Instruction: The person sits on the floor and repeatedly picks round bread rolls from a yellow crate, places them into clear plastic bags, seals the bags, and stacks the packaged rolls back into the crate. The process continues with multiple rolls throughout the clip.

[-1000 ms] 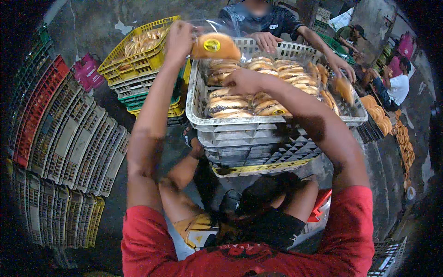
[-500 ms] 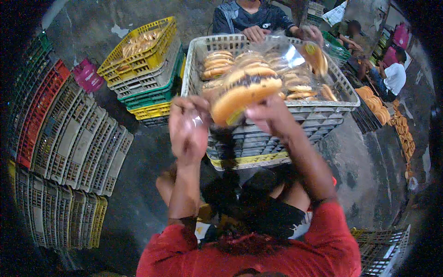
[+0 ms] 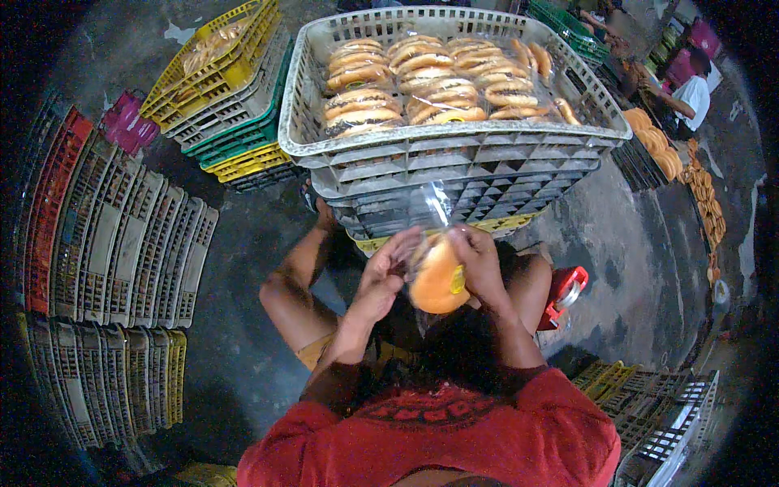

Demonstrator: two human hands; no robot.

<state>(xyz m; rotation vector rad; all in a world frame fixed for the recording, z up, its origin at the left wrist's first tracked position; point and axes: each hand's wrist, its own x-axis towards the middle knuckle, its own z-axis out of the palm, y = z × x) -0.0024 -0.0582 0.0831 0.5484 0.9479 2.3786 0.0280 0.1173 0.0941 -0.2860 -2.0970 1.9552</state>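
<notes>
Low in front of my body, a round golden bun in a clear plastic bag with a yellow label is held between my hands. My left hand pinches the bag's left side, its fingers slightly blurred. On the other side my right hand grips the bag near its gathered top, and the loose clear end sticks up above the fingers. Beyond them stands a grey-white plastic crate, stacked on other crates. Inside it lie rows of bagged buns with dark filling.
Left of the crate is a stack of crates topped by a yellow crate with bread in it. More crates line the far left. A red device with a silver round part sits by my right knee. Loose buns lie at right, near other people.
My hands have drawn the bagged bun back from over the crate to my lap. It now hangs with its round face showing. The person behind the crate has left the view.
</notes>
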